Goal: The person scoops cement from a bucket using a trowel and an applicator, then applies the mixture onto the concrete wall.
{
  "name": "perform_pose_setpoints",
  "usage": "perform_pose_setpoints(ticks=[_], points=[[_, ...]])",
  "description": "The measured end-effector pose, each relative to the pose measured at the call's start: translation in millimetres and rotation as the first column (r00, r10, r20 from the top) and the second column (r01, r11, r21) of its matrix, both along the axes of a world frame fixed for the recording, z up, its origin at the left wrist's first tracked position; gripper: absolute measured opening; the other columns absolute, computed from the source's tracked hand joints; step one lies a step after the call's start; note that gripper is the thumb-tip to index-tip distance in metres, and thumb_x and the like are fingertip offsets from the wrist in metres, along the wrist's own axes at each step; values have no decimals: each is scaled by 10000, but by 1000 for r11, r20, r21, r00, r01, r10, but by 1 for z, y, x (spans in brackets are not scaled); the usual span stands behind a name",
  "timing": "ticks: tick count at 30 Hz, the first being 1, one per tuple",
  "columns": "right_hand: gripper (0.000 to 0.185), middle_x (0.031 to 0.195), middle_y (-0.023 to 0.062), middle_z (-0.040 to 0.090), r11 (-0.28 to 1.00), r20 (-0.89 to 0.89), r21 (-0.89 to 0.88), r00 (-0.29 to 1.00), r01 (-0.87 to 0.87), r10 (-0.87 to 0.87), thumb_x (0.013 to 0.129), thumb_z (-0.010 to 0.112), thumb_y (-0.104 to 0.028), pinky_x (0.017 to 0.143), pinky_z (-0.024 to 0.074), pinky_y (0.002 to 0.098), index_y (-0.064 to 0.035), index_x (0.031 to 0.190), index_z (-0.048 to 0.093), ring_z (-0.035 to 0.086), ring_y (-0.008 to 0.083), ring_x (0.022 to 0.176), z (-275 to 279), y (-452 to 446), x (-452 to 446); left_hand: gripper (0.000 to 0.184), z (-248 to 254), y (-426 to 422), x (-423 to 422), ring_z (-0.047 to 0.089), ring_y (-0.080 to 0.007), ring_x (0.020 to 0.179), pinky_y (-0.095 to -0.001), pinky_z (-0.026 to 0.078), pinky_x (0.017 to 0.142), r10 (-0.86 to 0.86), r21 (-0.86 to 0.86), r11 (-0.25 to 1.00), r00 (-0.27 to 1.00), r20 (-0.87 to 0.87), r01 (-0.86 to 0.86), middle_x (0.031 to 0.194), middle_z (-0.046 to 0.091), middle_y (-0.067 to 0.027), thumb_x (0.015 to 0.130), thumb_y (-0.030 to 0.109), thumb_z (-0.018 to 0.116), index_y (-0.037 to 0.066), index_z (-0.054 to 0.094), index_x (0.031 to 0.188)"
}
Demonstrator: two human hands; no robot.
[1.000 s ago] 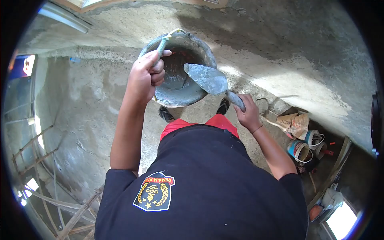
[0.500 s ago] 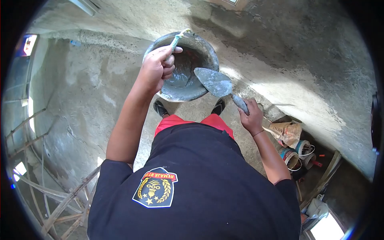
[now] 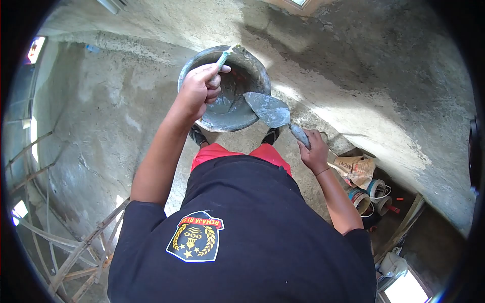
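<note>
My left hand (image 3: 201,90) is closed round the greenish handle (image 3: 223,59) of a grey, mortar-stained bucket (image 3: 235,121), which hangs above the floor over my feet. Wet grey residue shows inside the bucket. My right hand (image 3: 315,151) grips the handle of a trowel (image 3: 270,110). The trowel's broad blade is smeared with grey mortar, and its tip overlaps the bucket's right rim in view.
A rough wall (image 3: 353,60) with a darker, damp-looking area rises in front. To the right on the floor lie a torn cement bag (image 3: 356,170) and several small buckets (image 3: 359,201). Wooden poles (image 3: 81,250) stand at lower left.
Compared with one second ago, the left hand, trowel and right hand sit a little differently in view as the camera has shifted. Both hands have kept their grips.
</note>
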State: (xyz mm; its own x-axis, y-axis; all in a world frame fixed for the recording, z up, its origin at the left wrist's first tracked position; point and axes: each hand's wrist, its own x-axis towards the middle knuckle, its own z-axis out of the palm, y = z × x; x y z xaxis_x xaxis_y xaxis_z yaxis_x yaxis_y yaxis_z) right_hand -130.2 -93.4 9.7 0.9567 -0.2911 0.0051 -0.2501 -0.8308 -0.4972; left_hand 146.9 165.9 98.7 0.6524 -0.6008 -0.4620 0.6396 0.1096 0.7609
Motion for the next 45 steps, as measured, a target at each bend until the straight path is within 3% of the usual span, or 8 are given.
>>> perform_pose_setpoints(ticks=[11, 14, 17, 18, 21, 28, 38, 45], points=[[361, 1050, 147, 613, 999, -205, -33, 979, 10, -16, 782, 634, -199, 752, 489, 449, -92, 1115, 546, 603, 360, 918, -43, -27, -2, 261, -34, -30, -9, 227, -32, 438, -216, 174, 407, 8, -59, 998, 992, -128, -15, 582, 319, 74, 975, 220, 407, 21, 560, 1047], [345, 926, 176, 641, 975, -206, 140, 969, 170, -139, 762, 658, -167, 745, 501, 390, -65, 1079, 568, 639, 344, 853, -60, -30, -9, 261, -49, -43, -12, 227, -33, 437, -217, 172, 406, 23, -35, 999, 988, -150, -28, 583, 317, 75, 976, 226, 408, 23, 560, 1043], [351, 897, 167, 650, 964, -203, 168, 964, 207, -171, 745, 688, -170, 726, 508, 377, -67, 1062, 579, 651, 324, 821, -77, -40, -10, 256, -70, -55, -15, 229, -35, 435, -219, 174, 404, 1, -71, 997, 980, -198, -15, 583, 317, 75, 977, 229, 414, 31, 562, 1040], [394, 929, 165, 661, 963, -252, 157, 952, 218, -175, 733, 726, -275, 752, 512, 400, -101, 1056, 586, 644, 352, 864, -75, -44, -8, 254, -77, -61, -17, 230, -36, 434, -220, 175, 402, 11, -31, 999, 982, -189, -18, 582, 318, 73, 977, 232, 416, 34, 563, 1038], [433, 938, 159, 663, 956, -327, 165, 928, 241, -178, 728, 751, -324, 748, 514, 393, -101, 1066, 598, 649, 335, 860, -88, -62, -12, 254, -98, -73, -23, 237, -42, 427, -225, 185, 398, 38, 19, 999, 983, -182, -35, 579, 322, 70, 978, 239, 421, 43, 568, 1043], [411, 934, 157, 669, 992, -153, 76, 984, 104, -92, 765, 725, -339, 745, 515, 401, -105, 1082, 609, 655, 332, 846, -99, -118, -8, 255, -139, -114, -45, 269, -47, 424, -231, 201, 393, 152, 0, 988, 967, -206, -155, 590, 353, 57, 977, 236, 426, 36, 572, 1039], [403, 837, 203, 664, 989, -246, -40, 958, 142, -148, 811, 679, -366, 670, 501, 450, -134, 1125, 581, 645, 388, 779, -120, -177, 43, 238, -176, -134, -60, 280, -40, 418, -222, 205, 383, 334, 31, 942, 922, -199, -334, 588, 373, 55, 972, 209, 431, 21, 569, 1019], [380, 811, 199, 669, 994, -225, -79, 970, 81, -97, 830, 652, -384, 662, 503, 462, -140, 1114, 582, 646, 393, 761, -133, -194, 61, 265, -179, -127, -56, 242, -36, 432, -224, 176, 408, 322, 62, 947, 927, -192, -316, 601, 325, 70, 984, 255, 415, 44, 554, 1065]])
